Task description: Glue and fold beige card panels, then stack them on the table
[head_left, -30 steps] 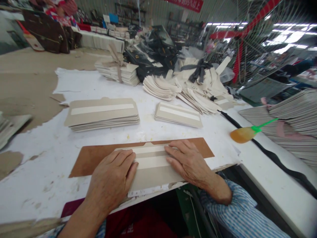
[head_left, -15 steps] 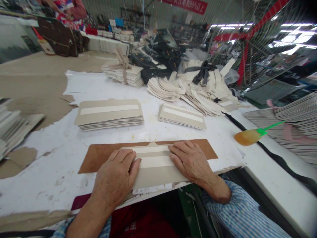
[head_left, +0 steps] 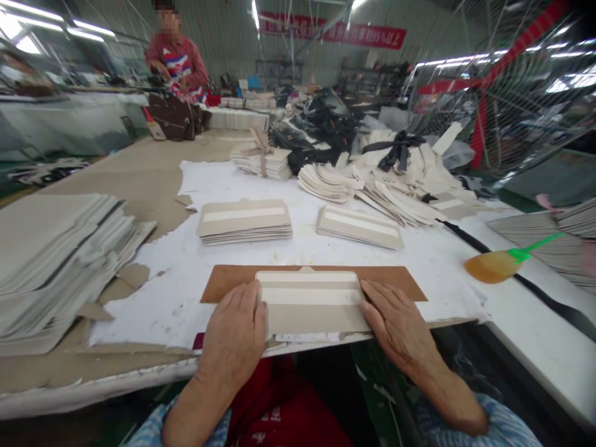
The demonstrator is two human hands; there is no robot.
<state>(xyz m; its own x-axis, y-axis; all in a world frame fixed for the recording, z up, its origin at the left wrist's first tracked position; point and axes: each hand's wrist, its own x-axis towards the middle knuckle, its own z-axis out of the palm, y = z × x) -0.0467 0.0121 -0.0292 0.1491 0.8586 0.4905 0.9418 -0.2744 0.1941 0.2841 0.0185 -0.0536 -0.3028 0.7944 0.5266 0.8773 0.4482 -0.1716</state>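
A beige card panel [head_left: 316, 318] with pale strips across it lies near the table's front edge. Beneath its far part is a brown board [head_left: 395, 279] that sticks out on both sides. My left hand [head_left: 237, 326] rests along the panel's left edge, fingers stretched out and thumb close to the edge. At the right edge, my right hand [head_left: 395, 316] lies with its fingers extended and its thumb by the panel's side. Farther back are a stack of similar panels [head_left: 244, 223] on the left and a lower stack [head_left: 358, 225] on the right.
Tall grey-beige sheet piles [head_left: 51, 261] stand at left. A green-handled orange brush-like tool [head_left: 493, 267] lies at right beside a black strip [head_left: 554, 307]. Loose pale strips [head_left: 330, 183] and dark pieces [head_left: 321, 124] heap behind. A person [head_left: 177, 62] stands beyond a brown bag [head_left: 172, 118].
My right hand has slid right, off the panel's top to its right edge. My left hand stays at the left edge. The camera view has tilted up and turned left.
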